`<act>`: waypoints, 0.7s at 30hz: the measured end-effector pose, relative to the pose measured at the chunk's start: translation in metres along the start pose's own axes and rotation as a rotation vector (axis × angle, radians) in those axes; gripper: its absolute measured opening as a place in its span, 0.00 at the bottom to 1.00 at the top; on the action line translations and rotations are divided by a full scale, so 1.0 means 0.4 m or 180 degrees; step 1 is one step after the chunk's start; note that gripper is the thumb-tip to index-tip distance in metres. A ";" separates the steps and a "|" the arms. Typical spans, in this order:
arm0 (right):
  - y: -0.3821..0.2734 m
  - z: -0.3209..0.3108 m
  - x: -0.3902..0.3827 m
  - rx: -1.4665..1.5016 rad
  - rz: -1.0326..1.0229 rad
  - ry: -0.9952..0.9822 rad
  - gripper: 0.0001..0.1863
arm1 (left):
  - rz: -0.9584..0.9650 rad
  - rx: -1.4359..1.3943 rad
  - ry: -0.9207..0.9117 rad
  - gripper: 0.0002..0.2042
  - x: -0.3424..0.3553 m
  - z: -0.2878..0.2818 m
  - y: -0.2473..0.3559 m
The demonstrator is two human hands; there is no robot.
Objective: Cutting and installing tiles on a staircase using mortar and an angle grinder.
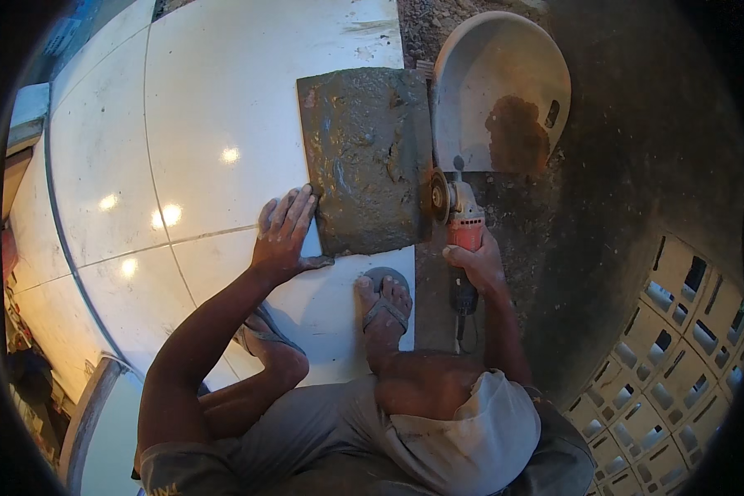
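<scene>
A rectangular slab (370,157), its top coated in rough, wet-looking grey mortar, lies on white floor tiles and reaches past their right edge. My left hand (288,230) is at its lower left edge, fingers stretched out and thumb apart, gripping nothing. In my right hand (478,263) is an angle grinder (465,236) with a red and black body, the fingers wrapped round it. Its disc (440,195) stands upright at the slab's right edge; whether it touches or spins I cannot tell.
Beyond the grinder lies a beige rounded shell-shaped piece (479,74) with a slot and a brown patch. My sandalled foot (383,310) is close below the slab. Pale perforated blocks (670,355) line the lower right. A cord trails below the grinder.
</scene>
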State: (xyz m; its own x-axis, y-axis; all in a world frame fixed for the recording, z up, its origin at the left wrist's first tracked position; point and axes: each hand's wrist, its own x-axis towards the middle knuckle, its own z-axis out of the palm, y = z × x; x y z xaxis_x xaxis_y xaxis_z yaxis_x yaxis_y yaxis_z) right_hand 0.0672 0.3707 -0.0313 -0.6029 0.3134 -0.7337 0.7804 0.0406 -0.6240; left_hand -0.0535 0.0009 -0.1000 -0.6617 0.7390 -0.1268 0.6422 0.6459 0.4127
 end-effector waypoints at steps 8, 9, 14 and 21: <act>-0.017 -0.006 0.007 -0.0171 0.0033 0.0049 0.32 | 0.0019 -0.0018 0.0105 0.61 0.001 0.002 -0.002; -0.021 -0.007 0.008 -0.0254 0.0024 0.0076 0.31 | 0.0032 0.0024 0.0095 0.61 0.001 0.002 -0.002; -0.036 -0.003 0.010 -0.0223 0.0112 0.0085 0.30 | 0.0044 0.0031 0.0051 0.60 -0.001 0.001 -0.003; -0.032 0.010 0.012 -0.0175 0.0025 0.0107 0.28 | 0.0027 0.0021 0.0061 0.60 0.000 0.001 -0.002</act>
State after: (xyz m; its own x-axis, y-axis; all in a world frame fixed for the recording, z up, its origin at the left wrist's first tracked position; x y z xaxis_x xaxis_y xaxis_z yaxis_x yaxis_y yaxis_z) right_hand 0.0538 0.3678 -0.0279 -0.5915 0.3455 -0.7286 0.7937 0.0899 -0.6017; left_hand -0.0539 0.0002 -0.1006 -0.6635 0.7406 -0.1059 0.6504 0.6410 0.4076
